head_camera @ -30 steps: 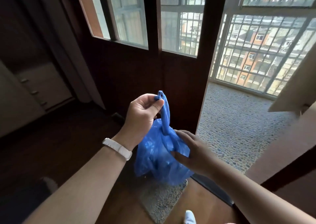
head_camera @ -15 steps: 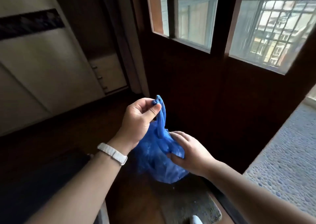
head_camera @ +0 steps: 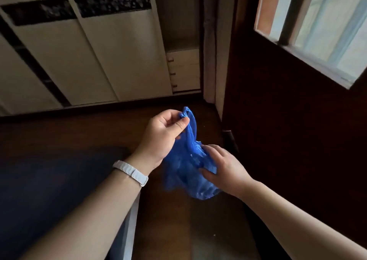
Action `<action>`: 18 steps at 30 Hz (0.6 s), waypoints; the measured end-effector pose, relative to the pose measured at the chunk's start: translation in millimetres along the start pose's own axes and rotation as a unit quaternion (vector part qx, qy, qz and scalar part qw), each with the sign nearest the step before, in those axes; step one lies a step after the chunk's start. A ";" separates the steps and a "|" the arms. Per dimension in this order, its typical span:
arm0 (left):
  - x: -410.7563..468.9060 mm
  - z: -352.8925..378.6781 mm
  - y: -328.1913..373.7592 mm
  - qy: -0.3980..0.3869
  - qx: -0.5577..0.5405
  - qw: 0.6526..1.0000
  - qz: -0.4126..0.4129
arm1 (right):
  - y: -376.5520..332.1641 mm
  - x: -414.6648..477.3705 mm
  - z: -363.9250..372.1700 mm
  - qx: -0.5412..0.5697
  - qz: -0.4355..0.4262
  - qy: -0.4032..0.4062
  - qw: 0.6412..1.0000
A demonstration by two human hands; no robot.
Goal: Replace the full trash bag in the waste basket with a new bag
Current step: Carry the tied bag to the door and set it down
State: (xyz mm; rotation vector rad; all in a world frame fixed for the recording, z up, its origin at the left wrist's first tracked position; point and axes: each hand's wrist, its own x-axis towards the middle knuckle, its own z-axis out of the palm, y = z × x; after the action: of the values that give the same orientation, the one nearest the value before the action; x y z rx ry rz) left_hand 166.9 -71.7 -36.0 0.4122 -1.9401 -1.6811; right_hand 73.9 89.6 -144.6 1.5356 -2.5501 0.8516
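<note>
While hands (head_camera: 158, 138) (head_camera: 224, 168) hold it, the bag (head_camera: 184, 174) hangs neck upward.

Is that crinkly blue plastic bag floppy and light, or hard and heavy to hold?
Probably floppy: the blue plastic bag wrinkles and sags below its twisted neck. Likely fairly light, since the left hand hangs it from a pinch. It seems squashy too, as it bulges where the right hand cups its side.

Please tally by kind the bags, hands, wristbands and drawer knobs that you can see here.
Blue bag: 1
Hands: 2 (left hand, right hand)
White wristband: 1
Drawer knobs: 3
Total: 7
</note>
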 end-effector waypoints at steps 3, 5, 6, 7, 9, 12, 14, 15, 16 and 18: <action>29.1 -16.6 -17.2 0.012 0.004 1.000 -0.011 | 8.1 36.1 19.2 0.003 -0.005 -0.016 1.000; 51.9 -30.1 -30.1 0.014 -0.002 1.000 -0.017 | 11.2 62.2 33.4 0.014 -0.005 -0.031 0.999; 64.8 -37.5 -36.2 0.013 -0.006 1.000 -0.019 | 12.7 76.1 40.5 0.020 -0.007 -0.036 0.999; 78.0 -45.3 -42.3 0.013 -0.009 1.000 -0.019 | 14.3 90.2 48.5 0.022 -0.009 -0.038 0.999; 105.8 -63.9 -54.9 0.016 -0.017 1.000 -0.018 | 15.2 121.2 63.4 0.014 -0.008 -0.047 0.999; 147.4 -98.3 -70.2 0.018 -0.037 0.999 -0.023 | 11.3 172.3 82.7 0.005 0.002 -0.071 0.997; 175.0 -121.8 -79.5 0.016 -0.048 0.998 -0.029 | 8.2 208.5 94.3 -0.004 0.002 -0.082 0.997; 188.5 -132.5 -84.0 0.015 -0.051 0.998 -0.032 | 6.3 226.0 99.8 -0.011 0.003 -0.086 0.996; 202.2 -142.8 -87.8 0.015 -0.051 0.998 -0.031 | 4.3 243.0 104.4 -0.019 0.008 -0.090 0.996; 230.0 -160.9 -93.7 0.013 -0.037 0.999 -0.016 | 1.7 275.4 113.9 -0.031 0.016 -0.088 0.996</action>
State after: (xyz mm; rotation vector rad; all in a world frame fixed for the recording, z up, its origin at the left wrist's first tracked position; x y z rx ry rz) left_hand 62.5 -346.4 -69.9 0.4359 -1.8554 -1.7541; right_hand -40.4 -185.4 -156.5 1.6238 -2.6998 0.6595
